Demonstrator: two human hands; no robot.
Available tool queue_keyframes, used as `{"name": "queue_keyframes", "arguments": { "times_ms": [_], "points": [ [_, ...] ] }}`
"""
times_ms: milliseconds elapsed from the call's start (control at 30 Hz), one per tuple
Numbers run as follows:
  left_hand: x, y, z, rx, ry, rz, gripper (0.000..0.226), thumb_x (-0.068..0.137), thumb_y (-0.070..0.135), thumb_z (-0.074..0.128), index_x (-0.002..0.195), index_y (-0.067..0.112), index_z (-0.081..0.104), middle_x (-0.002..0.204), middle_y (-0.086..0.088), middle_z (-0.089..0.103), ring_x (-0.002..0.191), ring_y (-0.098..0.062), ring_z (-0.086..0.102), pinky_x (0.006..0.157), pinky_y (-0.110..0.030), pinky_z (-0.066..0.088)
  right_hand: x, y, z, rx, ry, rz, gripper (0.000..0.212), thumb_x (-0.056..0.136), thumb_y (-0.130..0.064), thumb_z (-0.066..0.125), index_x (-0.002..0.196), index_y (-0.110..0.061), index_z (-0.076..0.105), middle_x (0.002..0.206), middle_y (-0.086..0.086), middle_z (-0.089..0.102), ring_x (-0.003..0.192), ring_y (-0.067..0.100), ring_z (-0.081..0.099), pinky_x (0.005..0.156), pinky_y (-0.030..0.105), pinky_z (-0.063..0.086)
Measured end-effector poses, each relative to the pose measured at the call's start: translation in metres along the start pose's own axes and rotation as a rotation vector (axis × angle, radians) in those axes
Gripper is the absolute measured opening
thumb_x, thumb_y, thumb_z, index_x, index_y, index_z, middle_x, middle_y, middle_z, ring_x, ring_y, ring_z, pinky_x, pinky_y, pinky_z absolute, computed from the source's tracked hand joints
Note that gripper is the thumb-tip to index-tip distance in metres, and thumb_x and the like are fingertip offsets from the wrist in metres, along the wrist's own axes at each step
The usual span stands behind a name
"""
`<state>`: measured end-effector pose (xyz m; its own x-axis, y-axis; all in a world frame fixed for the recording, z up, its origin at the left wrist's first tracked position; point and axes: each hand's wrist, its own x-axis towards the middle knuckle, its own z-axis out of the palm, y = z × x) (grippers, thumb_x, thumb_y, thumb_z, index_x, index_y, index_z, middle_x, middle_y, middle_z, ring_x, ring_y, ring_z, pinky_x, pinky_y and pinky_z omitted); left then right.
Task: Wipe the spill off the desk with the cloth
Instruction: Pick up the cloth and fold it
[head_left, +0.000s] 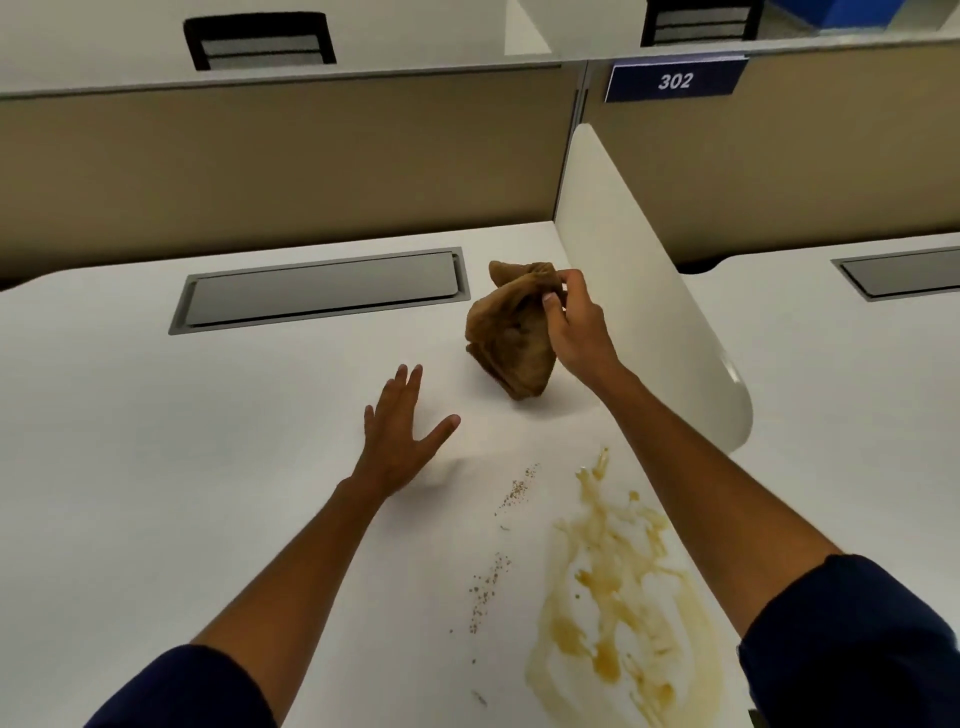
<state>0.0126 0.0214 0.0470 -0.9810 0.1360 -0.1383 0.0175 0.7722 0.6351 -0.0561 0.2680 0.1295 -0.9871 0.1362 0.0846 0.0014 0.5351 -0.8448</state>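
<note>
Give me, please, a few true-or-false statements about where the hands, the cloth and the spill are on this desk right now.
1. The right hand pinches the brown cloth. True.
2. The cloth is lying on the spill. False: it is held up, farther back on the desk.
3. The left hand is open and holds nothing. True.
4. The spill is on the left half of the desk. False: it lies by the near right edge.
5. The sign reads 205. False: it reads 302.

Hidden and cropped parts

Your right hand (574, 327) covered part of the cloth (511, 332); the frame's bottom edge cropped the spill (618, 613).
</note>
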Motion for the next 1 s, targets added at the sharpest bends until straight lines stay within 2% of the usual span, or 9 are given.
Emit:
{"name": "queue_keyframes", "arguments": {
  "times_ms": [200,300,400,533,600,667,767,900,1000],
  "points": [
    [-0.014,0.049,-0.04,-0.065,0.087,0.209,0.109,0.074,0.073,0.057,0.159,0.027,0.006,0.168,0.002,0.001,0.155,-0.021,0.001,0.124,-0.056,0.007,-0.049,-0.034,-0.012,-0.059,-0.143,-0.054,0.023,0.106,-0.028,0.039,0.126,-0.019,0.044,0.108,-0.003,0.058,0.091,0.013,0.06,0.079,0.024,0.047],
    [-0.028,0.062,-0.056,-0.088,0.034,0.27,0.116,0.069,0.072,0.064,0.159,0.028,0.006,0.168,0.0,0.01,0.155,-0.026,0.005,0.122,-0.06,0.01,-0.084,-0.049,-0.013,-0.082,-0.213,-0.072,0.023,0.105,-0.026,0.041,0.127,-0.018,0.045,0.111,-0.001,0.058,0.092,0.013,0.06,0.089,0.031,0.053],
    [-0.048,0.062,-0.068,-0.108,-0.066,0.31,0.116,0.069,0.065,0.073,0.158,0.027,0.009,0.163,-0.003,0.028,0.151,-0.03,0.023,0.12,-0.06,0.02,-0.122,-0.063,-0.014,-0.063,-0.263,-0.054,0.024,0.105,-0.026,0.041,0.127,-0.017,0.046,0.121,0.006,0.06,0.106,0.022,0.061,0.097,0.038,0.053],
    [-0.075,0.053,-0.085,-0.138,-0.161,0.338,0.088,0.077,0.04,0.08,0.151,0.017,0.039,0.14,-0.01,0.057,0.13,-0.027,0.053,0.104,-0.039,0.044,-0.162,-0.072,-0.017,-0.046,-0.302,-0.026,0.026,0.105,-0.029,0.042,0.127,-0.016,0.048,0.127,0.009,0.058,0.113,0.027,0.059,0.101,0.044,0.051],
    [-0.086,0.05,-0.093,-0.127,-0.171,0.366,0.062,0.076,0.035,0.075,0.131,0.011,0.062,0.123,-0.008,0.068,0.114,-0.022,0.062,0.1,-0.04,0.053,-0.177,-0.073,-0.019,-0.03,-0.31,-0.002,0.026,0.105,-0.029,0.043,0.127,-0.015,0.049,0.126,0.01,0.059,0.114,0.027,0.059,0.101,0.046,0.051],
    [-0.097,0.046,-0.1,-0.123,-0.172,0.386,0.035,0.081,0.024,0.076,0.112,0.008,0.073,0.107,-0.006,0.073,0.103,-0.019,0.065,0.095,-0.045,0.057,-0.19,-0.074,-0.021,0.008,-0.306,0.017,0.025,0.105,-0.028,0.044,0.124,-0.015,0.051,0.123,0.011,0.061,0.113,0.028,0.059,0.101,0.049,0.051],
    [-0.105,0.044,-0.103,-0.085,-0.166,0.404,0.021,0.084,0.015,0.074,0.103,0.007,0.076,0.1,-0.006,0.074,0.095,-0.017,0.067,0.089,-0.04,0.059,-0.203,-0.074,-0.02,0.04,-0.302,0.031,0.023,0.104,-0.027,0.046,0.122,-0.014,0.053,0.121,0.011,0.062,0.113,0.028,0.06,0.1,0.05,0.05],
    [-0.105,0.047,-0.103,-0.03,-0.099,0.436,0.018,0.087,0.013,0.071,0.105,0.009,0.076,0.101,-0.006,0.074,0.094,-0.016,0.066,0.074,-0.018,0.052,-0.208,-0.074,-0.023,0.049,-0.289,0.033,0.023,0.103,-0.024,0.048,0.122,-0.012,0.056,0.12,0.01,0.063,0.114,0.027,0.06,0.099,0.047,0.052],
    [-0.096,0.053,-0.102,0.011,-0.014,0.45,0.018,0.088,0.011,0.07,0.106,0.01,0.076,0.102,-0.006,0.074,0.094,-0.015,0.064,0.081,-0.024,0.048,-0.201,-0.072,-0.031,0.044,-0.271,0.027,0.021,0.103,-0.019,0.049,0.121,-0.011,0.058,0.12,0.008,0.063,0.116,0.023,0.059,0.097,0.042,0.053]
  ]
}}
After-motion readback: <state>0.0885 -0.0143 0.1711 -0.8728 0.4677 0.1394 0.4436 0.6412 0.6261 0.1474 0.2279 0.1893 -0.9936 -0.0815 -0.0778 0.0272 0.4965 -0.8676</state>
